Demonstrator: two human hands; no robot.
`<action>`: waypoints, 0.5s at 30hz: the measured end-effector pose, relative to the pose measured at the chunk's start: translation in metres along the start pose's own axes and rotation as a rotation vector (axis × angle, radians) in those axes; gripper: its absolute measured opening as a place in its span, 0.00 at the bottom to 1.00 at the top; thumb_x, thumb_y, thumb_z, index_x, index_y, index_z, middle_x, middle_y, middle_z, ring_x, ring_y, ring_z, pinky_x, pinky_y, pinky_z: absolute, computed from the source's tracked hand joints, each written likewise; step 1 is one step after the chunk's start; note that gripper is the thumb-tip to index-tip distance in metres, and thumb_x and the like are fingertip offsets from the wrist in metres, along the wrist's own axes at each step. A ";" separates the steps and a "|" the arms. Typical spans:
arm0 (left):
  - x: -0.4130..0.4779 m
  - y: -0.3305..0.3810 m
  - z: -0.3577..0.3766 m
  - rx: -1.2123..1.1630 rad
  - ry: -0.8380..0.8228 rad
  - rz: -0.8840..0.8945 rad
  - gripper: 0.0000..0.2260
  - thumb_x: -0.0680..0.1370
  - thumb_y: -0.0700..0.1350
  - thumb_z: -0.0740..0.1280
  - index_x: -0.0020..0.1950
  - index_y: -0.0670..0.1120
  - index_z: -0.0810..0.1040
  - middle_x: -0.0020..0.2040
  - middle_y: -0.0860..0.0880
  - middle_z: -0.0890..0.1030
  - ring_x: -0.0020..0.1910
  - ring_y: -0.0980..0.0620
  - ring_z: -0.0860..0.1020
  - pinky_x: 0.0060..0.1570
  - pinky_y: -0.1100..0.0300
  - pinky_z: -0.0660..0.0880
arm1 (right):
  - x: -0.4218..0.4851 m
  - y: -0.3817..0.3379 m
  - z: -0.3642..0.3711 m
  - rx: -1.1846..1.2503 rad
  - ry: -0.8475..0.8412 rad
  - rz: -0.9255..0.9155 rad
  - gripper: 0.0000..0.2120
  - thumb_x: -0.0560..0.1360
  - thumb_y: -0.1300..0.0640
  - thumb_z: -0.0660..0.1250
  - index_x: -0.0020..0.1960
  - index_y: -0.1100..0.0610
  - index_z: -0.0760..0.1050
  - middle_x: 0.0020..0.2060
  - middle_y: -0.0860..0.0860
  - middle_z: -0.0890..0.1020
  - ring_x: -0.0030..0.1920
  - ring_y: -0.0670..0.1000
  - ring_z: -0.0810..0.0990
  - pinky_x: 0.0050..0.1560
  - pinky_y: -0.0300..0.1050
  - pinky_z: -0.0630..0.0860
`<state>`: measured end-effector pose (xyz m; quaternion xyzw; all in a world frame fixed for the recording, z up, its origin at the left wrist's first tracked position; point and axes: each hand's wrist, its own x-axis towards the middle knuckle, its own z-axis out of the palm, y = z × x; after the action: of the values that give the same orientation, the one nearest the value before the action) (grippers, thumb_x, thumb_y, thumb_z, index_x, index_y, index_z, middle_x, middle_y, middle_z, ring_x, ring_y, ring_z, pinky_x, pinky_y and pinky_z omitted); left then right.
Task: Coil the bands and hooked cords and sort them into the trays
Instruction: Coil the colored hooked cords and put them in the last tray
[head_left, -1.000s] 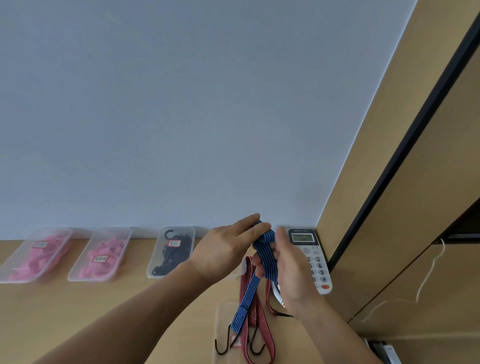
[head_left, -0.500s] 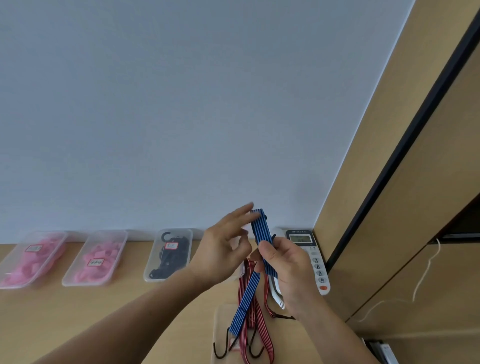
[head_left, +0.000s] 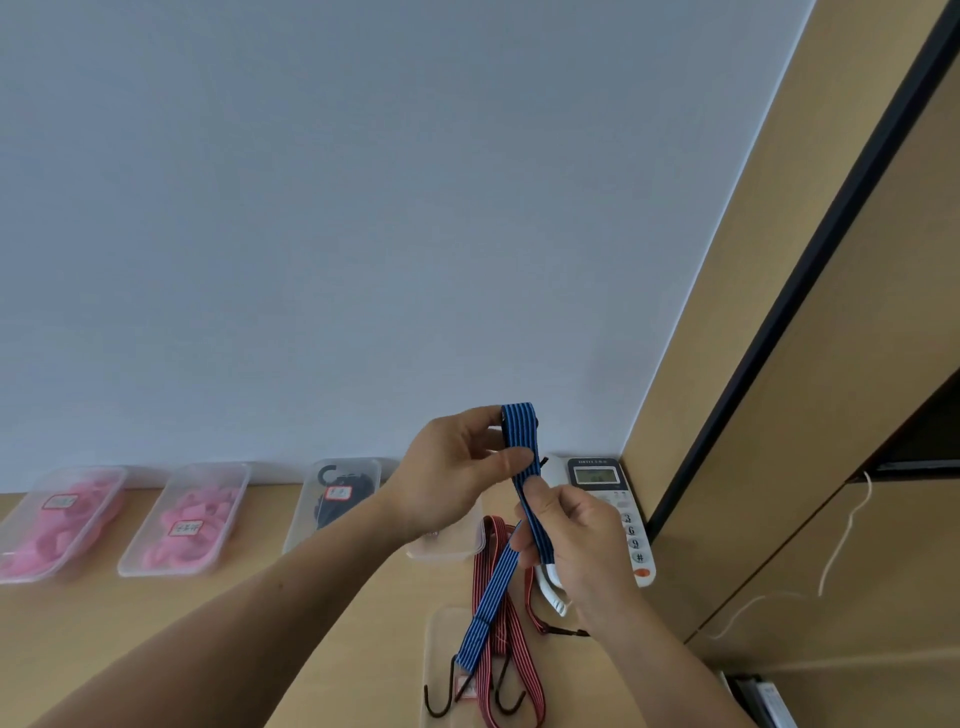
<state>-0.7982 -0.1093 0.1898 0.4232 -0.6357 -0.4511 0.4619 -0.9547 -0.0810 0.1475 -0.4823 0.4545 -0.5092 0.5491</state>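
Just left of the telephone (head_left: 597, 475), two hands hold the blue hooked cord (head_left: 521, 431) up off the desk. The left hand (head_left: 447, 483) pinches its folded top between thumb and forefinger. The right hand (head_left: 582, 545) pinches the strap lower down, fingers curled. Its tail hangs over the red cords (head_left: 480, 545). Farther left of the telephone sits the tray of black cords (head_left: 306, 535).

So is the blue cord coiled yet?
No. The blue cord has one fold at the left hand; the rest hangs straight past the right hand.
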 end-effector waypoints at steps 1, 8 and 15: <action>0.000 -0.002 0.000 0.101 0.037 0.070 0.14 0.77 0.40 0.71 0.56 0.58 0.80 0.49 0.57 0.86 0.51 0.57 0.84 0.51 0.67 0.77 | -0.001 -0.001 -0.001 -0.003 -0.004 0.013 0.20 0.70 0.46 0.68 0.38 0.65 0.78 0.27 0.59 0.81 0.24 0.52 0.77 0.26 0.41 0.75; -0.008 -0.030 0.004 0.856 0.141 0.653 0.18 0.73 0.36 0.73 0.63 0.42 0.81 0.55 0.47 0.85 0.47 0.50 0.85 0.38 0.54 0.83 | -0.003 -0.016 -0.002 -0.004 -0.035 0.032 0.27 0.71 0.35 0.63 0.37 0.60 0.78 0.26 0.56 0.78 0.22 0.49 0.72 0.25 0.40 0.68; -0.006 -0.045 0.004 1.099 0.143 0.798 0.25 0.71 0.33 0.75 0.67 0.42 0.78 0.60 0.38 0.82 0.52 0.41 0.84 0.42 0.51 0.83 | -0.003 -0.017 -0.001 -0.031 0.018 0.049 0.31 0.69 0.36 0.66 0.42 0.67 0.79 0.24 0.53 0.73 0.21 0.49 0.66 0.26 0.43 0.61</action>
<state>-0.7949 -0.1137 0.1449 0.3584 -0.8476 0.1712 0.3518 -0.9581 -0.0785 0.1637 -0.4748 0.4789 -0.4929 0.5498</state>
